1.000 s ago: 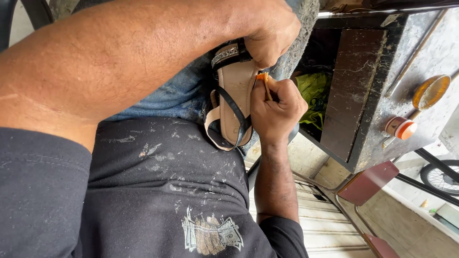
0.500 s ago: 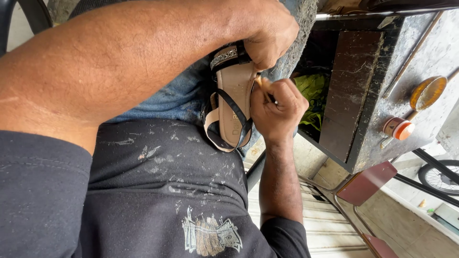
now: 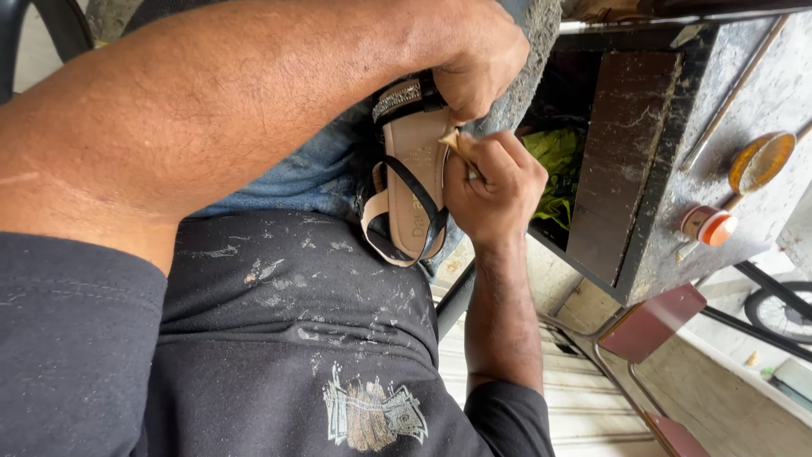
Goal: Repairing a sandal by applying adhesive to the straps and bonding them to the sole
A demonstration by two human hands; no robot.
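- Left hand (image 3: 474, 55): sits at the top end of the sandal; fingers curled tight around the toe end, clamping it against the denim-clad knee.
- Sandal (image 3: 414, 182): beige insole with thin black straps and a studded band near the top; lies on the lap, long axis running up and down the frame, heel end pointing toward the body. It sits directly below the left hand and just left of the right hand, so both hands touch it; the right hand is nearer its middle.
- Right hand (image 3: 495, 190): at the sandal's right edge; fingers pressed together, pinching a small tan piece (image 3: 451, 140) against the insole rim. Whether that piece is a tool or a flap of sole, I cannot tell.
- Green cloth (image 3: 554, 169): right of the sandal, in a dark recess.
- Counter (image 3: 744, 93): further right of the sandal, grey and stained.
- Orange-capped pot (image 3: 709, 225): on the counter, well right of the sandal.
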